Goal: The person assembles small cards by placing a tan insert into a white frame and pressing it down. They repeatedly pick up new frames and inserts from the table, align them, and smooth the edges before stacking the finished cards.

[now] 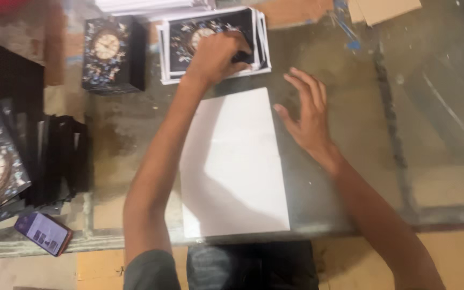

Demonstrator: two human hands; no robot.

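Note:
My left hand (pixel 217 56) reaches forward onto a stack of dark printed sheets with a clock-and-flower design (pixel 181 40), fingers curled over the top sheet near its right side. A large white sheet (pixel 234 166) lies flat on the glass table in front of me. My right hand (pixel 308 113) hovers at the white sheet's upper right corner with fingers spread and nothing in it. Whether the left hand has a grip on the top sheet is hard to tell because of blur.
A dark box with the same clock print (pixel 113 53) stands at the back left. More clock-printed pieces and black parts (pixel 6 161) pile at the left edge. A phone (pixel 44 233) lies at the front left. Brown cardboard (pixel 382 8) sits at the back right.

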